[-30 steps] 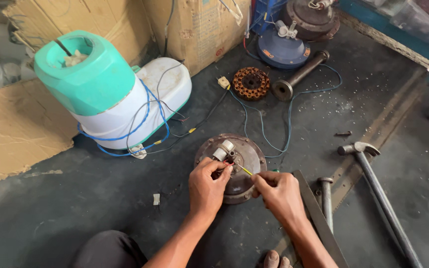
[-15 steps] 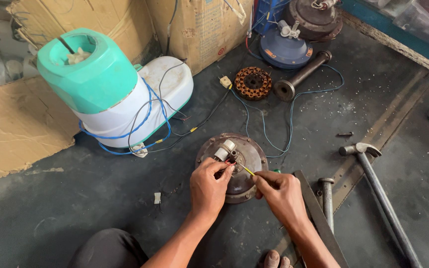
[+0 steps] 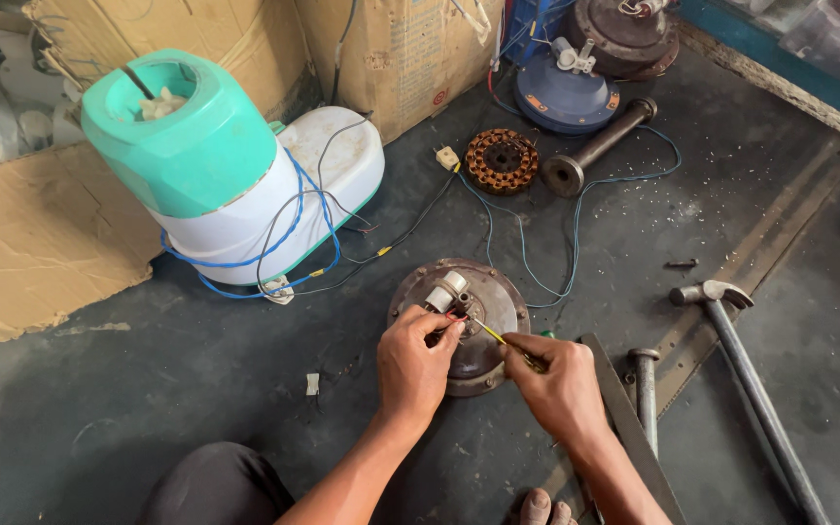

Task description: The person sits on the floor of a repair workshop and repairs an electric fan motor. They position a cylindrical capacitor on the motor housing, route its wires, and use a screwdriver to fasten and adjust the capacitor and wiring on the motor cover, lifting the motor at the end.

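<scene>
A round rusty motor housing (image 3: 493, 292) lies on the dark floor in front of me, with a small white capacitor (image 3: 442, 290) on its top. My left hand (image 3: 413, 367) rests on the housing's near left side and pinches thin wires beside the capacitor. My right hand (image 3: 558, 387) holds a thin yellow-handled screwdriver (image 3: 494, 335), its tip pointing at the wires by my left fingers. Blue wires (image 3: 537, 282) run from the housing toward the back.
A green-and-white appliance (image 3: 216, 175) wrapped in blue cable stands at left by cardboard boxes (image 3: 396, 53). A copper-wound stator (image 3: 502, 160), a metal shaft (image 3: 595, 146) and a blue motor cover (image 3: 564, 97) lie behind. A hammer (image 3: 741, 369), a metal rod (image 3: 645, 389) and a flat bar (image 3: 624, 408) lie at right.
Both hands stay on the motor housing with only slight shifts. The view has moved a little.
</scene>
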